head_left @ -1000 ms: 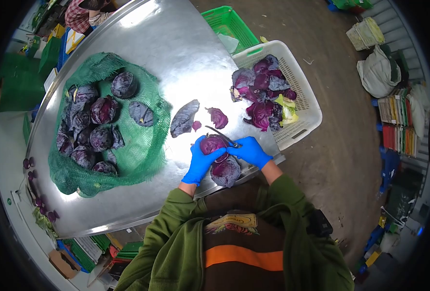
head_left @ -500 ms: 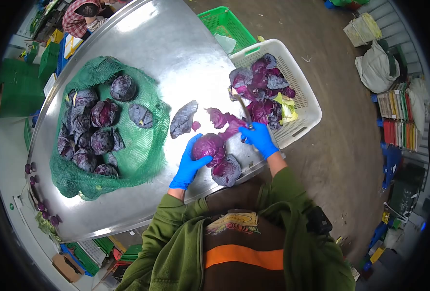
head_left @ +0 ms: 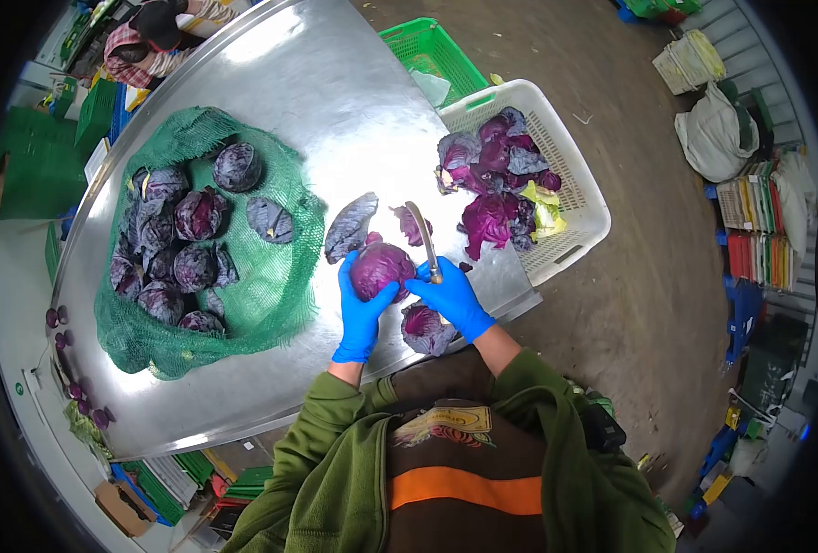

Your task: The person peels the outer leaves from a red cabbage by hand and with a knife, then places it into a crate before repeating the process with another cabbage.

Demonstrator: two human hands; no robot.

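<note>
A peeled red cabbage (head_left: 381, 270) is held above the metal table (head_left: 354, 101). My left hand (head_left: 359, 318), in a blue glove, wraps round its left side. In my gloved right hand (head_left: 453, 300) is a knife (head_left: 425, 241) with a curved blade pointing away from me; the thumb of that hand touches the cabbage's right side. Loose outer leaves lie just beyond: a dark cabbage leaf (head_left: 351, 227) and a smaller purple leaf (head_left: 411, 224). A cabbage piece with dark outer leaves (head_left: 426, 330) rests near the table's front edge, below my right hand.
A green mesh sack (head_left: 271, 286) with several whole red cabbages (head_left: 237, 167) lies on the left. At the right, a white crate (head_left: 570, 175) holds trimmed leaves; a green crate (head_left: 437, 55) stands behind it. Another person (head_left: 151, 41) is at the table's far left.
My right hand has moved left to the cabbage, the knife now pointing away. The cabbage has shifted slightly left and up. A large purple leaf now lies at the white crate's edge.
</note>
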